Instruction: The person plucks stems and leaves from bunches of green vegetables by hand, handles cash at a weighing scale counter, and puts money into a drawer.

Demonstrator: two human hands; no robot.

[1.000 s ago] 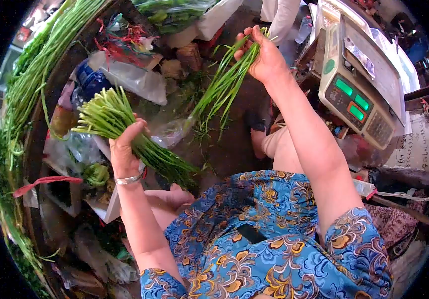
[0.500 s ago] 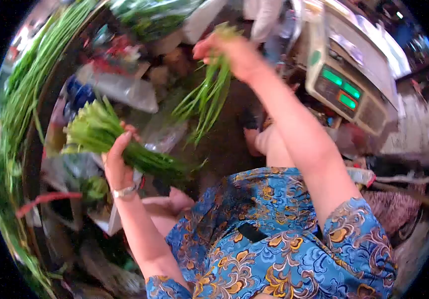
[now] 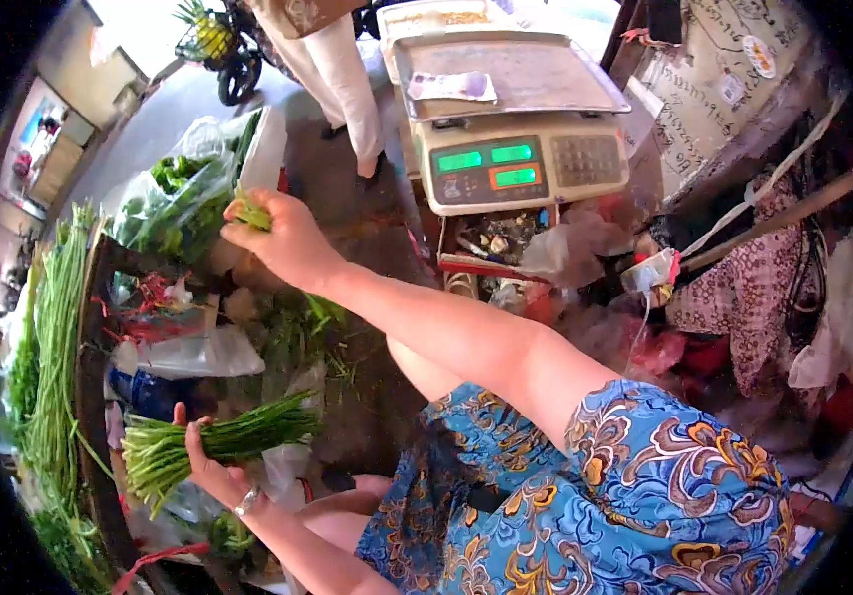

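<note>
My left hand (image 3: 210,468), a watch on its wrist, is closed around a thick bundle of green vegetable stems (image 3: 258,426). The pale cut ends point left and the darker tips point right. Higher up, my right hand (image 3: 283,243) is closed on a small bunch of green stems (image 3: 251,215). Its stubby ends show above the fist, and thin green tips hang below the wrist. The two hands are well apart, and the fingers of the right one are partly turned from view.
A digital scale (image 3: 526,164) with lit green digits stands ahead, a banknote (image 3: 451,87) on its pan. Long green stalks (image 3: 55,377) lie along the left rack. Bagged greens (image 3: 183,183) sit beyond my right hand. A person in pale trousers (image 3: 332,79) stands behind, near a motorbike (image 3: 238,69).
The view has swung, bringing the scale to the upper middle and the standing person into sight. My right hand now appears farther left and lower; both hands still hold their stems.
</note>
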